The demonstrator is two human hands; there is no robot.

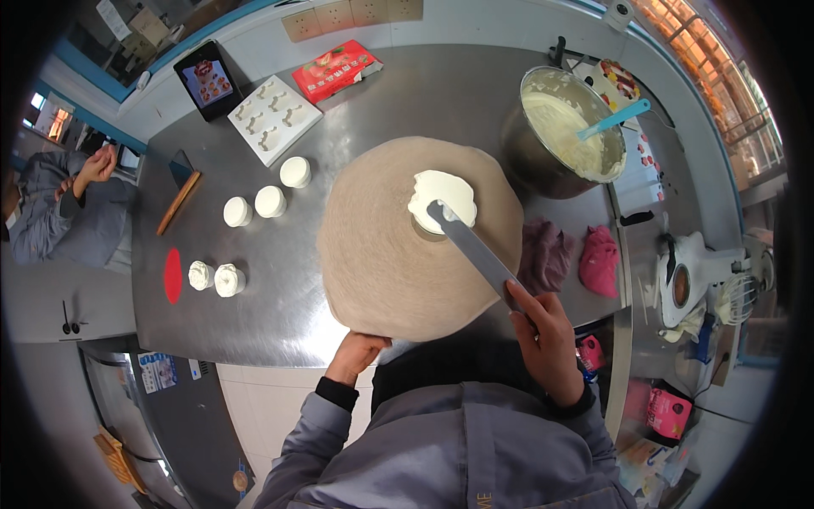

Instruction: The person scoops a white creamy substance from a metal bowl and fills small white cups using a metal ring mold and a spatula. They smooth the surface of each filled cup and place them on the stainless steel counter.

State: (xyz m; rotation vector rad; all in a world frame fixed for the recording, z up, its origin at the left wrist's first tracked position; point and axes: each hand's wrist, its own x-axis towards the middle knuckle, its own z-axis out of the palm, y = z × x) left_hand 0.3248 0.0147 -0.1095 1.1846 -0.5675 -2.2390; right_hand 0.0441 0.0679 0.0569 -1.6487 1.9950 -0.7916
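A metal icing spatula [480, 253] is gripped in my right hand [547, 340], its rounded tip resting on white cream [443, 196]. That cream tops a small round container or base, mostly hidden beneath it. Under it is a wide beige turntable [381, 235] with a soft-looking surface. My left hand [359, 353] is at the turntable's near edge, its fingers partly hidden below the rim; whether it grips the rim is unclear. To the right, a steel mixing bowl [540, 159] of pale cream holds a blue spatula [615, 121].
Several small cream-filled cups [270, 202] stand left of the turntable. Beyond are a white mold [275, 119], a red packet [337, 70] and a tablet [208, 81]. Pink cloths [599, 261] and a mixer [690, 280] lie right. Another person [70, 210] is at far left.
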